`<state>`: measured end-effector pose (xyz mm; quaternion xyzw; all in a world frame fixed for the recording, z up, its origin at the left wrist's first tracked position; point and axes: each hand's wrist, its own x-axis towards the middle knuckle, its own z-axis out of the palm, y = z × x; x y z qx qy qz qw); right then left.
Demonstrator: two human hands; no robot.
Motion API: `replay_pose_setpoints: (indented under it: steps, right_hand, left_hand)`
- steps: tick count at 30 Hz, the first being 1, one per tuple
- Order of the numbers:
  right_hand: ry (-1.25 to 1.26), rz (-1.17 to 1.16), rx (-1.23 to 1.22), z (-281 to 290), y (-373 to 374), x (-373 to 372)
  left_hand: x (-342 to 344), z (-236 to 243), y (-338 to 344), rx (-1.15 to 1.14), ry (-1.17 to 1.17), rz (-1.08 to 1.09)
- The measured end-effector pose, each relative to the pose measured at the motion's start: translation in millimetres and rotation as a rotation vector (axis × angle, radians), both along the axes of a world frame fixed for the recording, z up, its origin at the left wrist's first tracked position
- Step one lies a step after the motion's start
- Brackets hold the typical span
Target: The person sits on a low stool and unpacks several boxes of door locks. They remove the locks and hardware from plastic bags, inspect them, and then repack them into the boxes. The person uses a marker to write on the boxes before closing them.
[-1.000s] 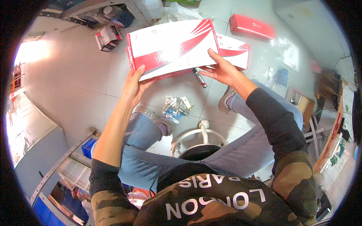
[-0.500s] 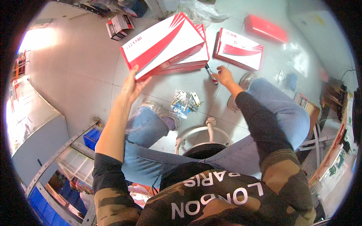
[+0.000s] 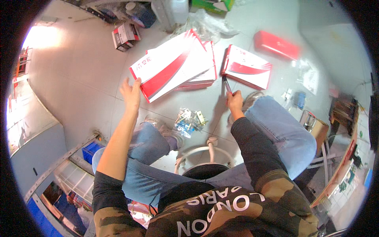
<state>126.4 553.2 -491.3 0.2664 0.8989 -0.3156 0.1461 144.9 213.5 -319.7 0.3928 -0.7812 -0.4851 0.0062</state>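
Head view: the right hand (image 3: 235, 101) has its grip closed around a slim dark marker pen (image 3: 227, 85), the pen's far end by the near corner of a small white-and-red cardboard box (image 3: 249, 66) on the grey tiled floor (image 3: 90, 71); whether they touch, I can't tell. Fingers apart, the left hand (image 3: 131, 94) is at the near-left edge of a larger white-and-red cardboard box (image 3: 167, 71), askew atop similar boxes (image 3: 205, 78). Good pen work, I'd judge, wants that top box squared up and pressed steady, with the wrist kept loose.
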Motion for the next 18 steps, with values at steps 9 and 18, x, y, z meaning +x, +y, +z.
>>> replay_pose_setpoints:
  steps: [9,18]
  right_hand:
    - [0.269,0.613,-0.808,286,2,-29]
    - [0.076,0.891,-0.836,328,-65,35]
  left_hand:
    - [23,90,143,-0.314,0.343,-1.096]
    - [90,122,125,0.329,0.320,-0.887]
